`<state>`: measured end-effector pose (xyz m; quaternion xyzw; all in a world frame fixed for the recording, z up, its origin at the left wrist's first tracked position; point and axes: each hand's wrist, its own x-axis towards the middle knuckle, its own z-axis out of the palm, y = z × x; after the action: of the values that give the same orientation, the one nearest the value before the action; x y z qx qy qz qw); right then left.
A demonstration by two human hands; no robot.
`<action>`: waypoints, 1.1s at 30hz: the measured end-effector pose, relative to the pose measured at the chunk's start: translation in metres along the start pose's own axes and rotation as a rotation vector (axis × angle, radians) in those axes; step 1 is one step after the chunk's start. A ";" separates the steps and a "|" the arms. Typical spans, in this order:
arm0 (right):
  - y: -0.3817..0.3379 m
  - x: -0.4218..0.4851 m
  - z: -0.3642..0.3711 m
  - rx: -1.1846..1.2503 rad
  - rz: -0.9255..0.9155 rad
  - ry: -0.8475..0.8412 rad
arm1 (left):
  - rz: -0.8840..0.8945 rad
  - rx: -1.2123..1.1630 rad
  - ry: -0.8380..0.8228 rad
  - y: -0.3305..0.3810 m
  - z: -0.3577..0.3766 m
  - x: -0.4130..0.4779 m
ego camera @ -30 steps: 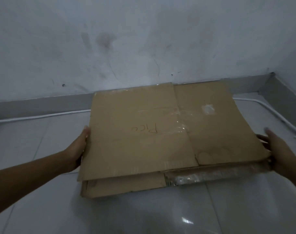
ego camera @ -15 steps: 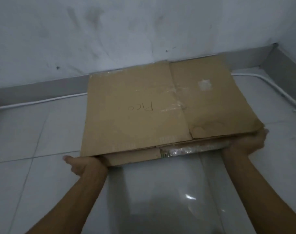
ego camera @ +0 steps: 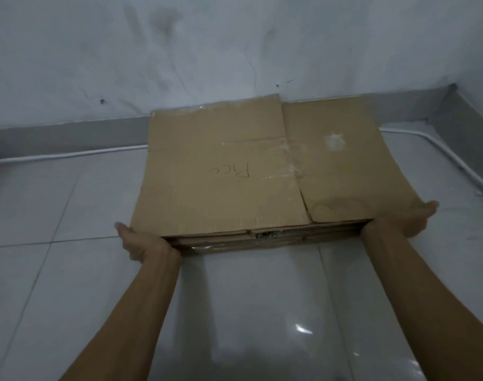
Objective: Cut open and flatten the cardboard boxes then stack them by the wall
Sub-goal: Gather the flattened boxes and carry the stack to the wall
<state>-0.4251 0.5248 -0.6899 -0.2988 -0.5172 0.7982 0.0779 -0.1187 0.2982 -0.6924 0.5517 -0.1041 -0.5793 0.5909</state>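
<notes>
The stack of flattened cardboard (ego camera: 235, 174) lies on the tiled floor (ego camera: 69, 215), with its far edge against the grey skirting (ego camera: 56, 133) at the foot of the wall (ego camera: 235, 50). A second ago the hands were at the two sides of the stack, and a lower sheet and a taped flap stuck out under the top sheet at the near edge. Now both hands are at the near edge and the layers sit almost flush, one above the other. The right hand (ego camera: 402, 220) presses its palm against the near right corner with the fingers stretched out and gripping nothing. The left hand (ego camera: 141, 240) is against the near left corner, but its fingers are hidden by the cardboard, so I cannot tell if they are straight or curled. The top sheet carries a handwritten word (ego camera: 230, 170) (it reads upside down from here) and some remains of clear tape. I judge that the stack is being squared up and pushed to the wall, so for these boxes the task is nearly done. What remains is probably only to take the hands away and check that no sheet slides forward on the glossy tiles.
</notes>
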 end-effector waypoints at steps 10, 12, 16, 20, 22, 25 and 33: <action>-0.033 0.040 -0.010 -0.198 0.219 -0.269 | -0.129 0.597 -0.501 0.052 -0.003 0.034; -0.030 0.043 -0.007 -0.256 0.201 -0.253 | -0.141 0.677 -0.573 0.052 -0.006 0.032; -0.030 0.046 -0.014 -0.322 0.204 -0.299 | -0.167 0.677 -0.656 0.058 -0.010 0.031; -0.051 0.062 -0.022 -0.518 0.301 -0.597 | -0.197 0.716 -0.703 0.071 -0.006 0.047; -0.073 0.075 -0.014 -0.675 0.337 -0.735 | -0.187 0.817 -0.737 0.082 0.008 0.050; -0.087 0.068 0.013 -0.885 0.346 -0.809 | -0.243 0.881 -0.750 0.084 0.027 0.048; -0.086 0.038 0.040 -1.140 0.192 -0.900 | -0.310 0.910 -0.693 0.070 0.033 0.046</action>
<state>-0.4939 0.5493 -0.6184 0.0200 -0.8057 0.4539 -0.3800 -0.0894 0.2240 -0.6499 0.5371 -0.4469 -0.7026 0.1350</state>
